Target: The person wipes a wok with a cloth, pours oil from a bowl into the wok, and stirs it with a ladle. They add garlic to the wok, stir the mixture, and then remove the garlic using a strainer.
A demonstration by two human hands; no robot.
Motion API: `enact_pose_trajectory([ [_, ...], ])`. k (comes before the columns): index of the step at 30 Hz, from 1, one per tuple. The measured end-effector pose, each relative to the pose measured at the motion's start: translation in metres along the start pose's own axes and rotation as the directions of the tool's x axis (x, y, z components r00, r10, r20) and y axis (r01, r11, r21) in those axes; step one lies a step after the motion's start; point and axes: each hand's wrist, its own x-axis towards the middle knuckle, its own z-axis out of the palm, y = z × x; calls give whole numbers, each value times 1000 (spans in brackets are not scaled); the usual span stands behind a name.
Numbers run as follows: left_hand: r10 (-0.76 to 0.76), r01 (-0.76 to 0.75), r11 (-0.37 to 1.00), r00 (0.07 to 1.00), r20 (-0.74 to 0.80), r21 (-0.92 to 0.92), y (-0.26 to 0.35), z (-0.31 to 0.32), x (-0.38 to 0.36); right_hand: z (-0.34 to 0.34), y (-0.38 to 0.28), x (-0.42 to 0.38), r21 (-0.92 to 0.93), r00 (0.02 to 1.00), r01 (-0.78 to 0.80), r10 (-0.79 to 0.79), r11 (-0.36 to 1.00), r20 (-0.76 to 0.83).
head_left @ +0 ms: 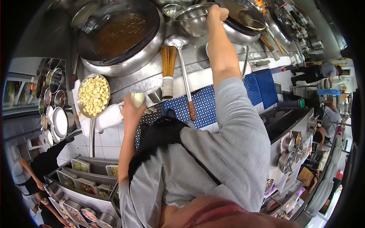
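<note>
My right hand (218, 13) is closed on the rim of a steel bowl (192, 22) among the woks. Lower left, near the counter's front edge, my left hand (133, 110) is closed round a pale, whitish-green rounded thing (138, 99) whose kind I cannot make out. Beside that hand lies a long-handled strainer (89, 113) heaped with pale yellow chopped pieces (93, 94). Between my hands lie a bamboo wok brush (168, 70) and a steel ladle (182, 62) with its wooden handle past the edge.
A large wok (121, 34) with brown liquid sits at the back left. Another wok (237, 13) stands right of the bowl, with flame (261, 3) beyond it. Seasoning pots (60, 125) stand at left. Behind me are ingredient trays (85, 186) and a counter with pans (286, 159). Co-workers (321, 72) stand around.
</note>
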Motion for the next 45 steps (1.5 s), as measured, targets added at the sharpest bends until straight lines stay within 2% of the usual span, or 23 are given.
enact_pose_trajectory([
  [3, 71, -74, 992, 997, 31, 106, -17, 20, 4, -20, 53, 2, 58, 987, -154, 157, 986, -37],
  [5, 86, -89, 987, 996, 32, 134, -17, 15, 1, -35, 76, -2, 116, 981, -193, 188, 974, 48],
  [6, 80, -87, 986, 995, 54, 139, -16, 12, 3, -74, 50, -34, 146, 950, -299, 281, 943, 133],
  [10, 64, -100, 968, 985, 160, 229, -11, 8, 6, -78, 81, -52, 114, 927, -367, 352, 923, 132],
  [12, 92, -147, 936, 979, 181, 320, -12, 4, 7, -74, 98, -56, 51, 938, -322, 312, 945, 151],
  [15, 95, -188, 896, 966, 239, 403, -14, 6, 7, -95, 107, -67, -87, 881, -173, 194, 981, 432],
  [18, 153, -242, 893, 956, 251, 380, -5, -1, -1, -148, 131, -102, 201, 814, -87, -47, 976, 578],
  [20, 216, -287, 866, 953, 213, 409, -7, 1, -4, -211, 143, -144, 182, 832, -38, -70, 983, 551],
  [22, 268, -325, 856, 944, 193, 401, -12, 1, -8, -268, 196, -177, 138, 829, -175, 71, 975, 555],
  [23, 286, -337, 863, 940, 184, 376, -14, 2, -10, -294, 231, -193, 104, 808, -306, 201, 946, 554],
  [24, 302, -345, 870, 937, 174, 352, -16, 2, -13, -320, 276, -205, -61, 761, -368, 338, 928, 554],
  [25, 303, -342, 880, 938, 166, 330, -12, -1, -15, -342, 312, -225, -194, 725, -505, 535, 841, 435],
  [27, 397, -414, 847, 910, 123, 334, -11, -3, -16, -378, 353, -249, -406, 648, -547, 678, 732, 348],
  [30, 489, -489, 829, 869, 72, 273, 9, -11, -18, -380, 387, -243, -346, 564, -683, 765, 643, 311],
  [31, 512, -509, 825, 857, 57, 243, 16, -12, -20, -370, 391, -231, -280, 500, -764, 808, 581, 311],
  [32, 530, -532, 833, 846, 57, 148, 19, -10, -24, -353, 423, -211, -195, 409, -836, 819, 513, 402],
  [33, 545, -547, 835, 837, 54, 52, 21, -7, -28, -340, 400, -203, -156, 471, -822, 808, 548, 354],
  [35, 603, -599, 797, 796, 58, -71, 33, 0, -36, -300, 418, -173, -41, 426, -880, 824, 473, 375],
  [38, 573, -526, 819, 772, 275, -231, 36, 29, -45, -243, 414, -131, 143, 359, -933, 843, 330, 400],
  [39, 554, -493, 831, 773, 309, -257, 40, 36, -48, -229, 417, -125, 192, 326, -944, 859, 270, 395],
  [42, 492, -399, 868, 764, 417, -295, 57, 58, -50, -192, 427, -104, 294, 320, -935, 825, 197, 466],
  [43, 457, -365, 888, 761, 460, -279, 65, 62, -50, -181, 431, -94, 249, 233, -960, 862, 130, 450],
  [45, 437, -339, 899, 742, 509, -278, 75, 67, -47, -173, 443, -83, 293, 174, -956, 819, 7, 547],
])
